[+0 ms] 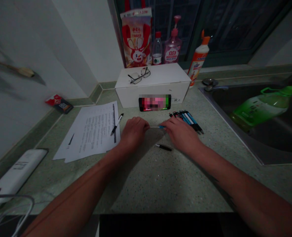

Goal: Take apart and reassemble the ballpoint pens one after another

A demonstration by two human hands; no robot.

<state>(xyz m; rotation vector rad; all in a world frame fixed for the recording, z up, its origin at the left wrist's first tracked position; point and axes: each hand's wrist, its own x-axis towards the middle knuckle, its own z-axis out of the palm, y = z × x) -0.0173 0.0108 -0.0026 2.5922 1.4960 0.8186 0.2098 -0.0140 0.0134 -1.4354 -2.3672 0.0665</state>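
My left hand (134, 131) pinches one end of a thin whitish pen refill (154, 127) above the counter. The refill's other end meets a blue pen barrel (161, 126), closed in the fingers of my right hand (181, 133), which hide most of it. Just below the hands lies a black pen part (163, 147) with a silvery tip. Beside my right hand is a row of several pens (189, 120), blue, black and some with red. A black and white pen (117, 124) rests at the edge of the printed sheets (91, 131), left of my left hand.
A phone (155, 103) leans against a white box (153, 87) with glasses (139, 76) on top. Bottles stand behind. At right, a sink (261, 161) holds a green bottle (261, 107). A white power strip (19, 171) and cables (25, 198) are at left.
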